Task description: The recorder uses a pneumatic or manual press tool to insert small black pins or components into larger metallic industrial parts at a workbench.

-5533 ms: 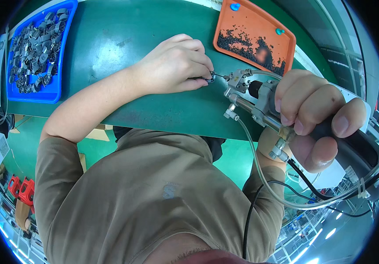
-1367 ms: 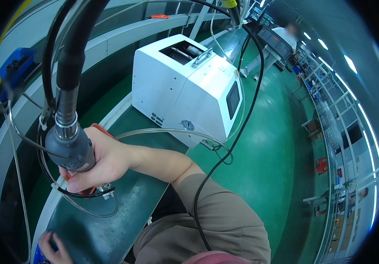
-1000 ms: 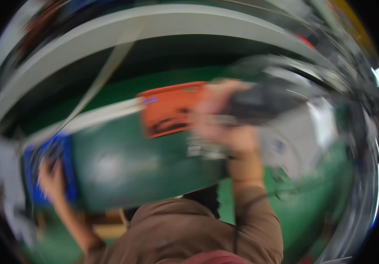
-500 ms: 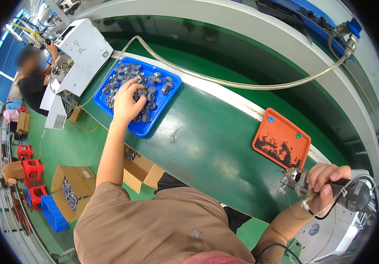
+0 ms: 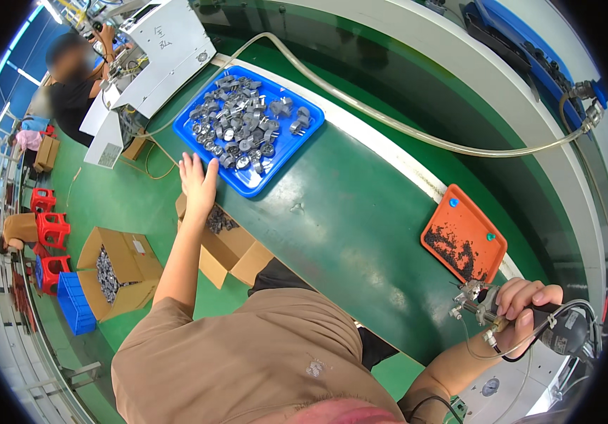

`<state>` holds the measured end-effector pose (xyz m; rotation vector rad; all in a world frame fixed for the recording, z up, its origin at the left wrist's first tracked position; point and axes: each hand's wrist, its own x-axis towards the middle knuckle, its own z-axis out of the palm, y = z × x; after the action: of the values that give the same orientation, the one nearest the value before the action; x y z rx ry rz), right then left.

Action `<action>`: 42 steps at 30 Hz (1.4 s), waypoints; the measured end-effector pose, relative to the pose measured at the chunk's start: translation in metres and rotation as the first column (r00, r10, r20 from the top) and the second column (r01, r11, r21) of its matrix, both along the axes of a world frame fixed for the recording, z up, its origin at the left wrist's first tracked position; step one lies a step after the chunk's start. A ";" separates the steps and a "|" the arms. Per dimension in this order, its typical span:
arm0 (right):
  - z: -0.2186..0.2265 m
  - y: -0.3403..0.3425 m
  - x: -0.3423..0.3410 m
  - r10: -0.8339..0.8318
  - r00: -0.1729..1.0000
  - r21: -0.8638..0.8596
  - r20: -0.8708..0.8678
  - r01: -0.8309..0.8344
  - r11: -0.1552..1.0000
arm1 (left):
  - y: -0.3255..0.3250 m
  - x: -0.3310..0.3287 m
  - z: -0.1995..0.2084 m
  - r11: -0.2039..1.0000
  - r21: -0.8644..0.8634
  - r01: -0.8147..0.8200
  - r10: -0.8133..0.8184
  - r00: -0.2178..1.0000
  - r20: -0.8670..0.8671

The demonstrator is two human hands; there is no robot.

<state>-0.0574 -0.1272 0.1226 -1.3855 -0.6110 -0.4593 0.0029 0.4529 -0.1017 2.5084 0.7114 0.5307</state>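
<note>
My left hand (image 5: 198, 185) is open with its fingers spread, at the near-left rim of a blue tray (image 5: 290, 145). Whether the fingertips touch the rim I cannot tell. Grey plug parts (image 5: 237, 124) with metal pins lie heaped in that tray, with several looser ones toward its right side. At the far right of the bench, my right hand (image 5: 523, 307) is wrapped round a power screwdriver (image 5: 565, 328), a dark-bodied tool with a metal front, a clear tube and a black cable. Its metal front points left, just below an orange tray (image 5: 484, 226) with small black screws (image 5: 452, 247).
The green bench (image 5: 346, 226) runs diagonally. Below it stand cardboard boxes (image 5: 251, 265) with parts, a blue crate (image 5: 76, 311) and red stools (image 5: 53, 230). A clear hose (image 5: 389, 127) arches over the back edge. At upper left, a person (image 5: 71, 106) works beside a white machine (image 5: 170, 60).
My left hand has left the heap of plug parts and drawn back to the tray's near-left rim. My view has shifted slightly; the right hand keeps its hold on the screwdriver.
</note>
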 end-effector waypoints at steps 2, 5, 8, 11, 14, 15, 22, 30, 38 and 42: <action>-0.002 0.003 -0.001 0.026 1.000 -0.016 0.011 -0.026 1.000 | -0.006 0.004 0.006 0.998 -0.041 0.042 -0.041 0.999 0.024; -0.003 0.007 -0.003 0.010 1.000 0.003 -0.016 -0.009 1.000 | 0.008 0.005 0.003 0.988 -0.044 0.146 -0.143 0.988 0.057; -0.001 0.003 -0.006 0.030 1.000 0.000 -0.003 -0.030 1.000 | -0.016 -0.012 0.020 0.915 -0.357 0.187 -0.084 0.955 0.284; 0.001 0.001 -0.010 0.025 1.000 0.032 -0.004 -0.025 0.999 | -0.014 -0.038 0.020 0.331 -0.857 0.395 0.234 0.846 0.480; 0.001 0.003 -0.006 0.044 0.999 0.015 -0.008 -0.044 0.999 | -0.019 -0.068 0.035 0.211 -0.917 0.338 0.417 0.818 0.397; -0.001 -0.001 -0.003 0.077 0.997 0.007 -0.011 -0.077 0.997 | -0.019 -0.077 0.038 0.131 -0.909 0.395 0.413 0.812 0.413; -0.005 -0.013 0.002 0.164 0.986 -0.043 0.012 -0.163 0.986 | 0.025 -0.148 0.051 0.434 -0.888 0.152 0.296 0.907 0.300; -0.005 -0.004 -0.005 0.098 0.995 -0.005 -0.009 -0.098 0.995 | 0.122 -0.262 0.044 0.537 -0.843 0.033 0.457 0.828 0.323; 0.001 0.005 -0.008 0.163 0.986 -0.027 -0.016 -0.164 0.986 | 0.156 -0.329 -0.048 0.441 -0.897 -0.039 0.595 0.761 0.260; -0.001 0.006 -0.007 0.128 0.992 -0.030 -0.016 -0.128 0.991 | 0.114 -0.308 -0.100 0.258 -0.962 -0.087 0.642 0.760 0.104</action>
<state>-0.0648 -0.1209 0.1212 -1.3683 -0.6934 -0.3379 -0.3050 0.5664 -0.2013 0.9894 1.0348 0.6345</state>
